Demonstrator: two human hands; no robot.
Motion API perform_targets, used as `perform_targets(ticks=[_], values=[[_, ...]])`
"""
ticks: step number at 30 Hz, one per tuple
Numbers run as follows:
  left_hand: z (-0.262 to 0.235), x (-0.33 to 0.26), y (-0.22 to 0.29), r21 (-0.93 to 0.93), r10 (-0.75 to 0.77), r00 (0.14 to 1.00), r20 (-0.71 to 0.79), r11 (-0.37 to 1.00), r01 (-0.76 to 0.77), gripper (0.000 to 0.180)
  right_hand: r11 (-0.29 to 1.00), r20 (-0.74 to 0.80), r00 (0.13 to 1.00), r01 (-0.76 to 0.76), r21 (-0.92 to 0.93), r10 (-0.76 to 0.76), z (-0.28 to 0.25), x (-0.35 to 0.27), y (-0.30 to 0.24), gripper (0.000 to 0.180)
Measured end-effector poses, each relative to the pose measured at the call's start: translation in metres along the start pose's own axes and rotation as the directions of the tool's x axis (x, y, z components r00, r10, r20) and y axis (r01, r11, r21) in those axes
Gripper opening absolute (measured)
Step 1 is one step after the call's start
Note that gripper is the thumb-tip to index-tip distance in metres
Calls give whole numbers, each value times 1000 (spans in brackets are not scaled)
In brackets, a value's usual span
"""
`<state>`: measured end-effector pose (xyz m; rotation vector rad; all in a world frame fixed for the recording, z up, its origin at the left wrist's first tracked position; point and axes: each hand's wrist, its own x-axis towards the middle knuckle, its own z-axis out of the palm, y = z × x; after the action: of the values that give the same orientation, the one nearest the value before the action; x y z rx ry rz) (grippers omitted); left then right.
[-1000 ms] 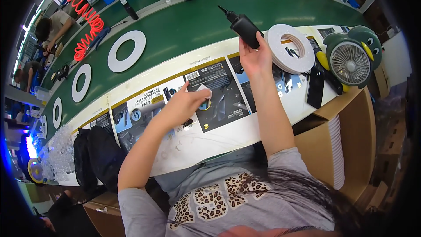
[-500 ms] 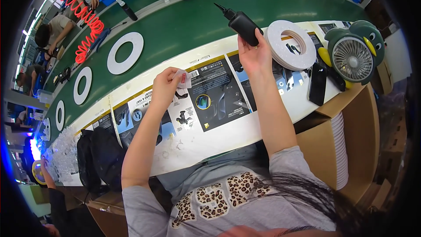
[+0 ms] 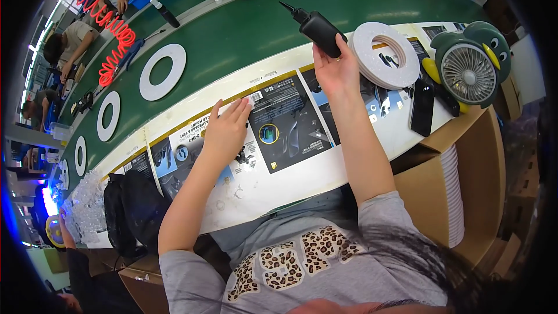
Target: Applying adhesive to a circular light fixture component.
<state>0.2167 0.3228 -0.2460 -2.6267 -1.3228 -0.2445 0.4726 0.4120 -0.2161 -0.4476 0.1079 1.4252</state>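
Note:
My right hand (image 3: 338,70) is raised over the bench, its fingers wrapped round the base of a black squeeze bottle (image 3: 321,32). The bottle leans up to the left, its thin pointed nozzle away from me. Flat on the printed card sheets (image 3: 288,134), my left hand (image 3: 225,134) lies with its fingers stretched out. A small whitish slip of paper (image 3: 250,102) peeks out at its fingertips, mostly covered. Right beside my right hand is a stack of white rings (image 3: 366,61).
Single white rings (image 3: 144,75) lie along the green belt (image 3: 232,40). A penguin-shaped fan (image 3: 468,75) and a black phone (image 3: 422,107) stand at the right. Below them is an open carton (image 3: 485,180) of stacked discs. A black bag (image 3: 131,209) and clear plastic pieces (image 3: 84,209) sit left.
My left hand held the paper slip pinched above the sheets; now it has come down flat, fingers spread over the slip. My right hand with the bottle has barely moved.

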Motion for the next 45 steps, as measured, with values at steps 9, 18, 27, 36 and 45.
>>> perform_targets(ticks=[9, 18, 27, 36, 45], values=[[-1, 25, 14, -41, -2, 983, 185, 999, 10, 60, 1000, -1, 1000, 1, -9, -1, 0, -1, 3, 30], [-12, 10, 16, -55, -27, 953, 301, 997, 46, 61, 1000, -8, 1000, -9, 27, 9, 1, -3, 2, 29], [5, 43, 2, -139, -64, 988, 141, 987, 84, 60, 1000, 27, 1000, -3, 4, 3, 5, -6, 2, 29], [-5, 10, 34, -243, 18, 989, 144, 970, 18, 61, 1000, 33, 999, -5, -5, 6, 3, -7, 3, 29], [-24, -17, 61, -206, 52, 979, 197, 978, -10, 64, 1000, 28, 999, -14, 2, 14, 2, -6, 5, 28]])
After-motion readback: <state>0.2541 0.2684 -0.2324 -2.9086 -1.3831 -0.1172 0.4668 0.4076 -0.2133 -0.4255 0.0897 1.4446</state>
